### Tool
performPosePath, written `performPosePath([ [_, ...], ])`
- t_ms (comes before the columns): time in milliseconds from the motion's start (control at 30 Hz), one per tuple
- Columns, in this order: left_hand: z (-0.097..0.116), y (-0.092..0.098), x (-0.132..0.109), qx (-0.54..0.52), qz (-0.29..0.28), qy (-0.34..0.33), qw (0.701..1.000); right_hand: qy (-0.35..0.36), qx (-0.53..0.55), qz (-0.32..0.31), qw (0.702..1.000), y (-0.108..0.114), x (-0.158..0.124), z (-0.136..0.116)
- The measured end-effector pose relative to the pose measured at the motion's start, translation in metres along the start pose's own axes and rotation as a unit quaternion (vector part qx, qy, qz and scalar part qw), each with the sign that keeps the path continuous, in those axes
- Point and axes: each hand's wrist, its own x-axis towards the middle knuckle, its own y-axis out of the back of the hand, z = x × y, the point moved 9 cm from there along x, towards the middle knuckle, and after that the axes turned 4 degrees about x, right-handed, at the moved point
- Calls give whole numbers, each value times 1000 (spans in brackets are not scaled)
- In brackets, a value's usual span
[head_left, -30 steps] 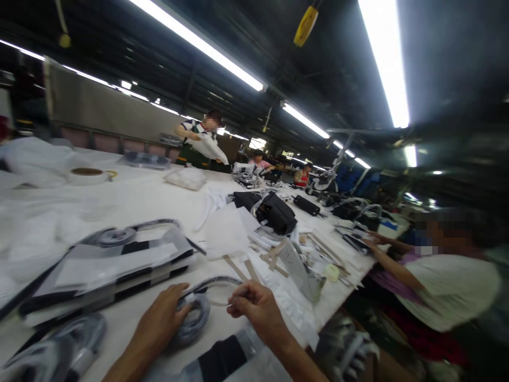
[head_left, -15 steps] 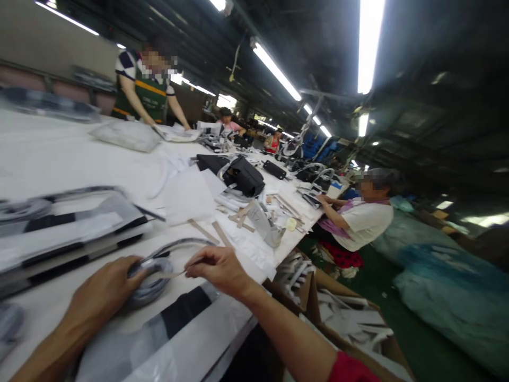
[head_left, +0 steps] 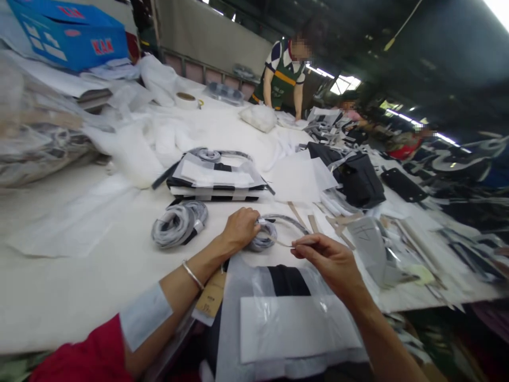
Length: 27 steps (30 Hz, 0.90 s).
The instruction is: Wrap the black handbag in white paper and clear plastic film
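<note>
While the head view looks down over a long white table [head_left: 79,276], the left hand [head_left: 239,231] is curled over a grey coiled strap [head_left: 265,240], fingers closed on its left side and pressing it to the tabletop. The coil lies on the table near the front edge, between the two hands. A loose loop of the strap arcs out behind it toward the right.

The right hand [head_left: 330,260] is mostly closed, with thumb and forefinger pinched on a thin strip [head_left: 283,244] that runs straight back to the coil. The other fingers are tucked. The hands are near each other but not touching. There is a metal bracelet [head_left: 193,275] on the left wrist.

A clear plastic-bagged item [head_left: 294,323], dark with a white panel, lies just in front of the hands and hangs over the table edge, with a brown paper tag [head_left: 210,298] at its left side. A second strap bundle [head_left: 178,225] lies left of the left hand, apart from it. A stack of bagged black-and-white pieces [head_left: 217,183] sits behind both.

Farther back there is a black bag [head_left: 360,183], a tape roll [head_left: 186,100] and a blue box [head_left: 67,32] at the far left. A co-worker in a green apron [head_left: 283,79] leans on the far side of the table. The right side of the frame is blurred, so the items there can't be made out.
</note>
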Motion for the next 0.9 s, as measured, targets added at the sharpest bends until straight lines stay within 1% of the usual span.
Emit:
performPosePath([
  [167,7,9,-3,11,18,-6,1000,38,-89,11,995,-4,4,-9],
  [300,12,13,-7,19,31,-17,999,101,-177,-14,979,-24,6,-17],
  [400,15,16,-9,20,37,-25,999,175,-252,-41,951,-45,6,-18],
  [467,16,17,-10,19,37,-30,999,210,-282,-51,935,-55,6,-14],
  [533,16,18,-10,15,35,-33,999,232,-301,-53,923,-63,10,-8],
  [633,16,17,-11,6,28,-35,999,261,-332,-40,905,-68,19,-3],
  [700,16,15,-11,-4,22,-38,999,291,-370,-31,882,-71,25,-5],
  [767,18,11,-11,-18,12,-48,999,327,-412,-27,850,-75,30,-7],
  [833,20,5,-12,-35,-2,-60,998,359,-435,-53,824,-82,34,-4],
  [900,19,-1,-11,-55,-16,-63,996,372,-430,-100,816,-89,37,5],
])
